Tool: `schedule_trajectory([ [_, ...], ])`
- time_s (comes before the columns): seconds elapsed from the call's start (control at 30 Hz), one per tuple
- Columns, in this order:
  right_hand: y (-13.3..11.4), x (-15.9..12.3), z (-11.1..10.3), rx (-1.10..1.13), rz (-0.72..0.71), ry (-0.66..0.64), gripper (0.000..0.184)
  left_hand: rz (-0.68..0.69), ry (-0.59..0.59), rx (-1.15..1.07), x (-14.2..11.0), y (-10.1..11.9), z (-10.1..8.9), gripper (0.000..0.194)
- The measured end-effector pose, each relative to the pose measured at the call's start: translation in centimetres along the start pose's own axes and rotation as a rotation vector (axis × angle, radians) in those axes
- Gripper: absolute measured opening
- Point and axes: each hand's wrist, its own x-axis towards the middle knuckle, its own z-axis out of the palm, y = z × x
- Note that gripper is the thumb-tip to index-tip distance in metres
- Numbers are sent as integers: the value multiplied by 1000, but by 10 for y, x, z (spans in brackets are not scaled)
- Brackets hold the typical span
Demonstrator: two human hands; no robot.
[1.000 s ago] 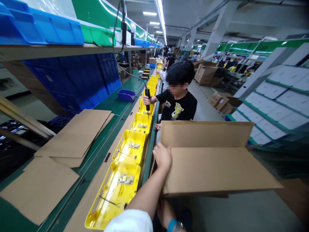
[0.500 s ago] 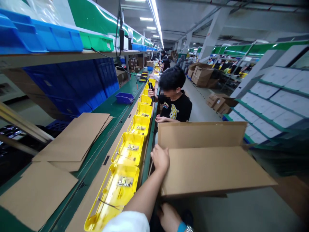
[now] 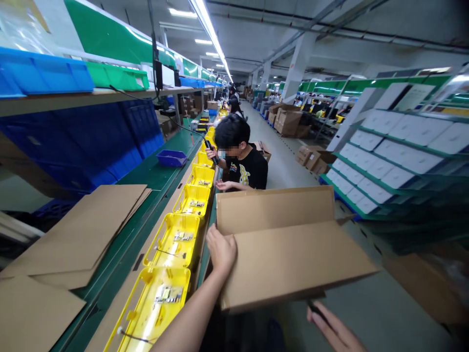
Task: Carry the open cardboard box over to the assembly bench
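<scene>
A brown cardboard box [image 3: 293, 259] tilts in front of me, one flap raised along its far side. My left hand [image 3: 222, 249] grips its left edge, fingers wrapped over the rim. Below the box's near right side, my right hand [image 3: 331, 325] is closed around a slim black object [image 3: 318, 313], whose kind I cannot make out. Just left of my left hand runs a row of yellow plastic housings [image 3: 172, 244], with circuit boards [image 3: 168, 295] and thin wires inside.
Flat cardboard sheets [image 3: 80, 230] lie on the green bench at left, near a blue bin [image 3: 171, 158]. A co-worker [image 3: 245, 166] holds a black tool [image 3: 211, 150] over the line. Racks of white boxes [image 3: 388, 146] stand at right, and a shelf with bins [image 3: 44, 73] overhangs the left.
My right hand has moved right, from under the box's left corner to below its right side, and the black object now shows. My left hand keeps its grip. The view has shifted right.
</scene>
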Motion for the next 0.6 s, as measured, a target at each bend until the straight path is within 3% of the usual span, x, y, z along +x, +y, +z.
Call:
schedule_trajectory([
  [0.07,6,21,-30,8,-89,7,52,18,15,-7,-1,3,-2,64],
  [0.17,34,63,-78,-38,-123,91,52,25,2,-19,-2,3,0,63],
  [0.3,95,118,-155,-35,-116,290,52,-75,-27,40,-1,-2,9,80],
  [0.4,144,151,-205,29,-45,376,60,40,89,145,0,3,10,80],
  [0.5,181,181,-238,108,28,333,66,165,210,218,-13,11,-4,79],
  [0.6,196,216,-258,167,-3,289,67,103,285,239,-53,4,-22,76],
])
